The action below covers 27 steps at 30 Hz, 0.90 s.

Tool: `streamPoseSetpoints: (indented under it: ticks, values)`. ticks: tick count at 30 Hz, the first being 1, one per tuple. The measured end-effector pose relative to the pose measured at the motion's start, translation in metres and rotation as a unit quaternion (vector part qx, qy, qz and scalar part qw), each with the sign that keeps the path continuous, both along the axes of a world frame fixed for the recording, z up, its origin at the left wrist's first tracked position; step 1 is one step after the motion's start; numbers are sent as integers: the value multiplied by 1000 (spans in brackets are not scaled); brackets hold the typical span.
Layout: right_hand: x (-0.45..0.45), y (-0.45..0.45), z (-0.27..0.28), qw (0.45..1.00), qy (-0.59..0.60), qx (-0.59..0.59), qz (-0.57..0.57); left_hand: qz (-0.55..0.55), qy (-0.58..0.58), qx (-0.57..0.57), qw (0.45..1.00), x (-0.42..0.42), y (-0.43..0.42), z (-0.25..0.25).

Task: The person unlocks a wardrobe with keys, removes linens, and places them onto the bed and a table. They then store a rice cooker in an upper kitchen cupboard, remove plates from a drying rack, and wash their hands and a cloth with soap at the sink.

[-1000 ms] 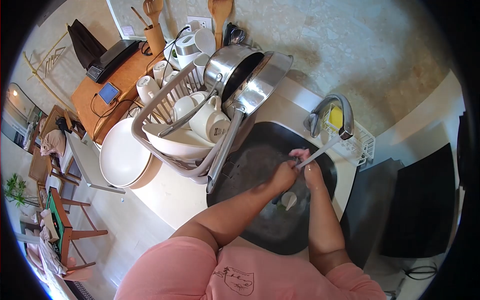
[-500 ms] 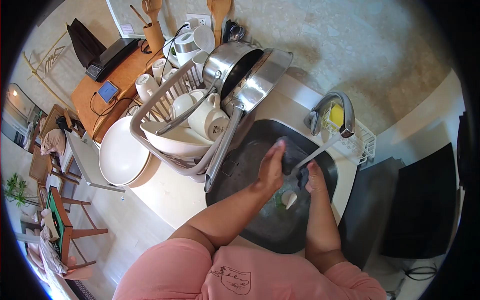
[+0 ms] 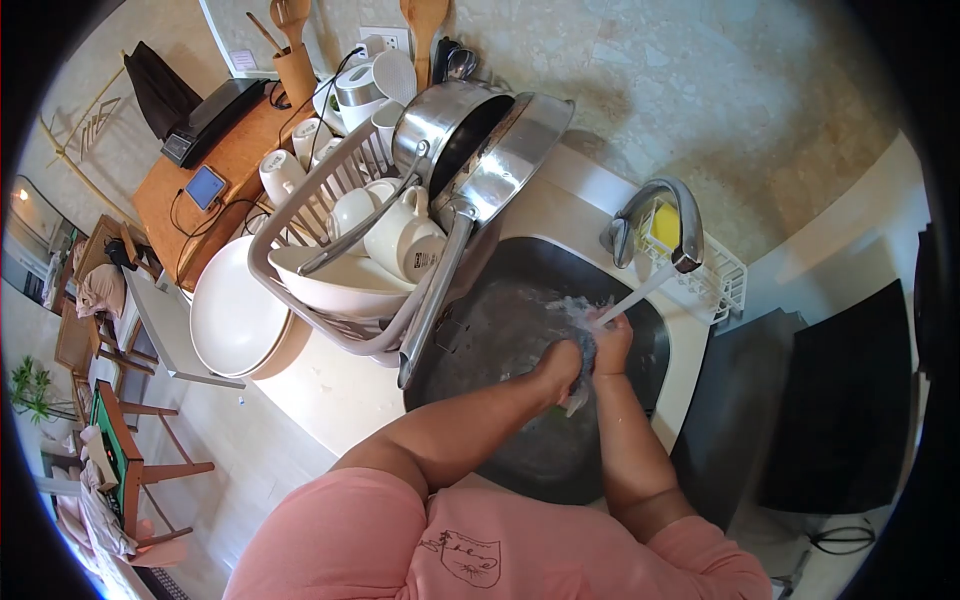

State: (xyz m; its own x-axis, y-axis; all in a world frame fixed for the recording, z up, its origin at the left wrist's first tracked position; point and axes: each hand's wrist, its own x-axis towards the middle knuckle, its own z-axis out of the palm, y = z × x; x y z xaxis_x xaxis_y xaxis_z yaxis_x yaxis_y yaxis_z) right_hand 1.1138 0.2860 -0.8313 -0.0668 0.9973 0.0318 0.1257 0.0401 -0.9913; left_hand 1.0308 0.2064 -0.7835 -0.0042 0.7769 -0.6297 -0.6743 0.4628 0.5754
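Both hands are low in the dark sink [image 3: 480, 370], under the stream from the curved metal faucet [image 3: 690, 235]. A dark grey cloth [image 3: 586, 350] is bunched between them, mostly covered by fingers and splashing water. My left hand [image 3: 562, 368] is closed on its left side, and my right hand [image 3: 613, 350] grips it from the right, directly where the water lands. Just below my left hand a small pale object, partly hidden, shows at the sink bottom.
Left of the sink stands a dish rack [image 3: 300, 215] with mugs, bowls and metal pans; a pan handle [image 3: 437, 300] reaches toward the basin. White plates [image 3: 235, 310] lie beside it. Behind the faucet, a white wire caddy [image 3: 720, 285] holds a yellow sponge [image 3: 666, 226].
My hands have come closer together and lower, squeezing the cloth between them. The left hand has dropped from its raised position, and water now splashes up off the cloth.
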Motion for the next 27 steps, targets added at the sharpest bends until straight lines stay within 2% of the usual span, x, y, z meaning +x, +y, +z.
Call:
streamPoseSetpoints:
  ticks: [1,2,3,4,5,6,8,9,10,11,12,13,14,15,16,17,18,19,20,21,22,24,25,27]
  values:
    - [-4,3,-2,993,-97,58,-36,-50,147,-43,987,0,2,8]
    - [-5,-2,-5,993,-97,61,-35,-49,147,-41,987,-5,4,-8]
    - [-14,-23,11,978,-113,174,-6,-22,116,29,993,-13,7,-36]
    - [-20,-42,24,950,-130,282,23,-10,99,62,993,-14,8,-43]
    - [-21,-55,31,979,-85,156,101,3,81,96,992,-15,8,-49]
    - [-20,-52,28,979,-86,156,101,93,-42,56,993,-14,7,-43]
    - [-16,-39,9,984,-103,133,53,180,-163,13,970,-11,6,-38]
    - [-12,-24,-7,992,-76,99,18,90,-8,12,996,-9,8,-36]
    - [4,5,-44,992,-75,99,19,-3,147,11,989,-7,9,-34]
    - [23,42,-87,997,-38,41,54,-21,147,76,986,-4,4,-25]
    - [29,60,-109,996,-1,-18,91,-18,149,75,986,-4,6,-27]
    - [20,48,-87,996,0,-20,92,-9,189,48,981,-3,8,-31]
    - [17,35,-63,974,-215,64,36,1,227,22,974,-2,9,-35]
    - [16,26,-32,941,-320,108,12,14,174,-38,984,-8,10,-28]
    - [14,17,-1,895,-421,148,-21,15,172,-37,984,-9,11,-32]
    - [16,11,23,945,-311,-5,100,-15,176,-11,984,-11,13,-42]
    - [17,6,38,946,-183,-158,215,-46,180,15,982,-12,16,-57]
    - [16,2,46,947,-184,-158,213,-47,180,16,982,-12,23,-95]
    - [15,-1,53,943,-172,-154,238,-85,239,158,954,-10,31,-147]
    - [15,-2,59,939,-161,-150,264,-105,268,228,930,-9,32,-151]
    - [15,-1,67,939,-162,-149,264,-118,292,298,901,-11,28,-132]
    - [15,-1,78,931,-145,-159,296,-90,87,96,988,-12,18,-87]
    - [16,-1,82,931,-145,-159,296,-90,87,95,988,-14,19,-81]
    - [18,-1,86,923,-128,-146,332,-117,170,157,966,-19,23,-69]
